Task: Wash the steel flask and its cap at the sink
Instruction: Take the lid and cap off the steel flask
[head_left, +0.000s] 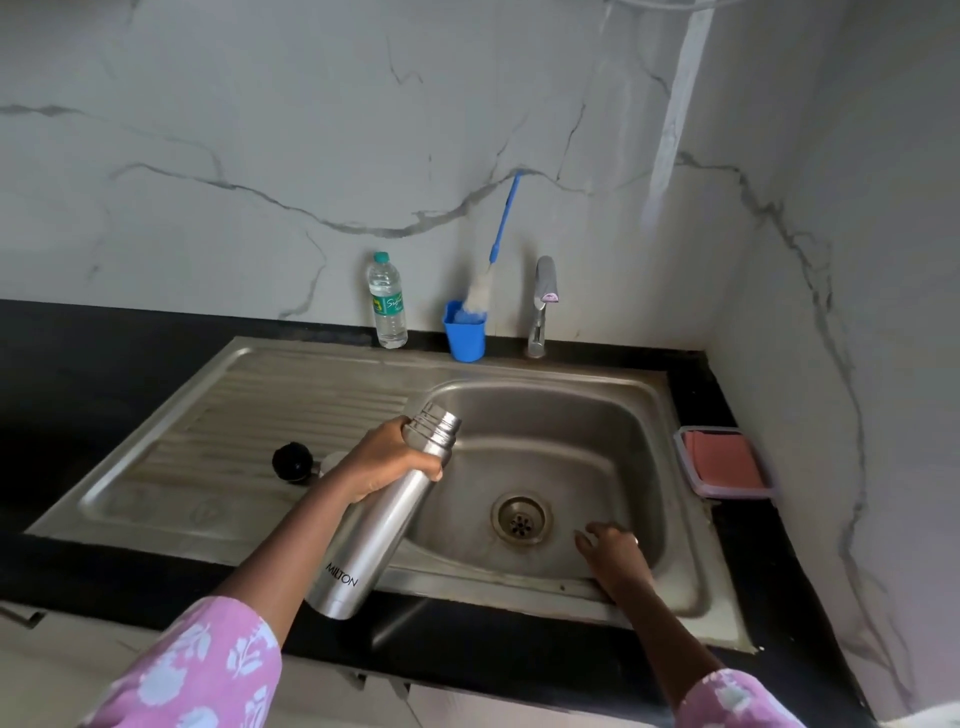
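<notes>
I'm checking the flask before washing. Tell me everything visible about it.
The steel flask is a slim brushed-metal cylinder with MILTON printed near its base. It is uncapped, threaded neck bare, and tilted, mouth up and away over the sink basin, base toward the person. The left hand grips it just below the neck.

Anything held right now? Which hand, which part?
The left hand grips the steel flask by its upper body, just below the threaded neck. The right hand holds nothing, open inside the sink basin near the drain.
</notes>
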